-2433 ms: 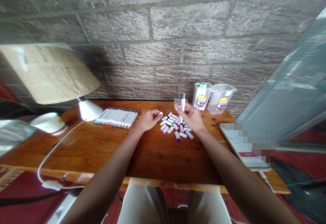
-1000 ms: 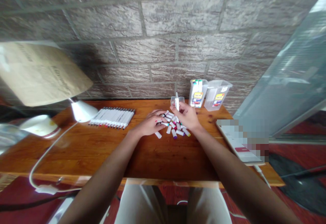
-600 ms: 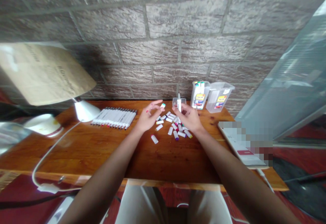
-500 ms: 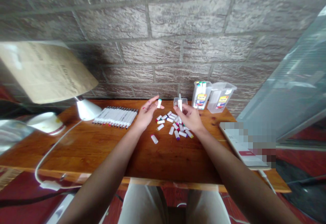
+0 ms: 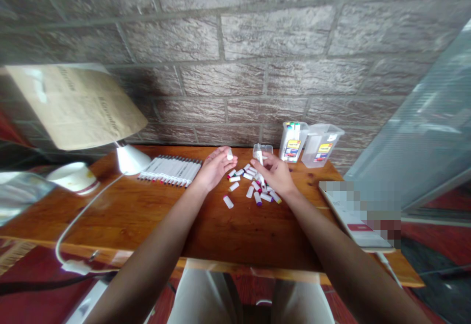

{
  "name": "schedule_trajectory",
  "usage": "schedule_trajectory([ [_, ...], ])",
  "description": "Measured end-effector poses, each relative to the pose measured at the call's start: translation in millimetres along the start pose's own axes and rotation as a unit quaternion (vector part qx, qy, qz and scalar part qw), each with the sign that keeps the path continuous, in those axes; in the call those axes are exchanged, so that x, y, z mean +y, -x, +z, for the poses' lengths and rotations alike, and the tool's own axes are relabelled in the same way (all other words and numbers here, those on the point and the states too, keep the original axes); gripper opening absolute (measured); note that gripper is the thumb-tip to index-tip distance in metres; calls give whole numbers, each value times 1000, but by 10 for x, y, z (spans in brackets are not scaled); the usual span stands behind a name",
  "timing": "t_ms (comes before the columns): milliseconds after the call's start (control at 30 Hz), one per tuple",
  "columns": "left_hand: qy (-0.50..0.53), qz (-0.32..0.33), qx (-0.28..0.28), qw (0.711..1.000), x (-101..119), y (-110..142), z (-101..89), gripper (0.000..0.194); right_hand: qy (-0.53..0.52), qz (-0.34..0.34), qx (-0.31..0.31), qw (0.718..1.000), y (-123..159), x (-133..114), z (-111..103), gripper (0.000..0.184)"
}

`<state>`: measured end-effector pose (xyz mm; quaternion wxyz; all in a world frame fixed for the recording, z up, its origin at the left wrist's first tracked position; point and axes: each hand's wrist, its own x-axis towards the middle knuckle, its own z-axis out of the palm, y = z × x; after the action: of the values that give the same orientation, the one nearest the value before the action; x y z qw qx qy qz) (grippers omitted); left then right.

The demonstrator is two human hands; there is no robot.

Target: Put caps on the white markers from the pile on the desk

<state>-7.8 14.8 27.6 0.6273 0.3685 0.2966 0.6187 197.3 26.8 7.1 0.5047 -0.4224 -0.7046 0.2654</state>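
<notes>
Between the fingers of my left hand [image 5: 215, 169] is a small white marker cap [image 5: 230, 154]. My right hand [image 5: 275, 172] grips a white marker [image 5: 259, 156], its narrow tip end pointing upward. The two hands are apart, both just above the table. Below and between them lies a loose pile of white marker caps [image 5: 257, 199] with coloured ends, red, purple and yellow among them. One cap [image 5: 228, 202] lies apart, nearer to me. Left of my left hand, a row of uncapped-looking white markers [image 5: 171, 170] lies side by side.
Behind my right hand is a small clear container [image 5: 262, 148]. Two clear plastic boxes stand at the back right, one holding markers [image 5: 290, 142], the other box [image 5: 319, 147] beside it. A lamp [image 5: 130, 159], a paper cup [image 5: 73, 176] and a tablet-like device [image 5: 360, 226] flank the work area.
My left hand has turned the cap: its teal end showed before and now only white shows. The marker in my right hand has tilted slightly. The whole view has shifted a little.
</notes>
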Motion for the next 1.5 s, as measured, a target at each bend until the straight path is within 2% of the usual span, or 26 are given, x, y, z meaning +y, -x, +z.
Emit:
schedule_trajectory([
  [167,-16,-14,23,999,-11,-10,-3,38,-67,19,44,997,12,-42,13,57],
  [367,-58,-7,49,997,-30,-37,-38,45,-49,-20,79,995,4,-124,-48,26],
  [467,-78,3,68,995,-30,-33,-20,48,-30,-36,86,995,4,-156,-58,28],
  [567,-88,20,81,993,-31,-22,5,51,-65,-4,84,994,12,-177,-51,35],
  [700,-88,26,52,994,-47,-25,-3,50,-140,26,57,988,28,-185,-31,35],
  [833,-79,5,36,996,-72,-40,-30,47,-165,36,35,985,31,-193,-6,34],
  [1033,-95,-6,19,995,-92,-34,-27,45,-151,55,73,984,14,-273,-12,46],
  [1133,-118,2,1,993,-97,-25,-24,42,-142,42,71,987,31,-312,-7,45],
  [1300,-149,10,-7,989,-114,-32,-47,41,-109,-25,14,994,79,-308,28,38],
  [1500,-179,17,-40,983,-147,-47,-95,40,-70,-28,-34,997,116,-240,56,38],
])
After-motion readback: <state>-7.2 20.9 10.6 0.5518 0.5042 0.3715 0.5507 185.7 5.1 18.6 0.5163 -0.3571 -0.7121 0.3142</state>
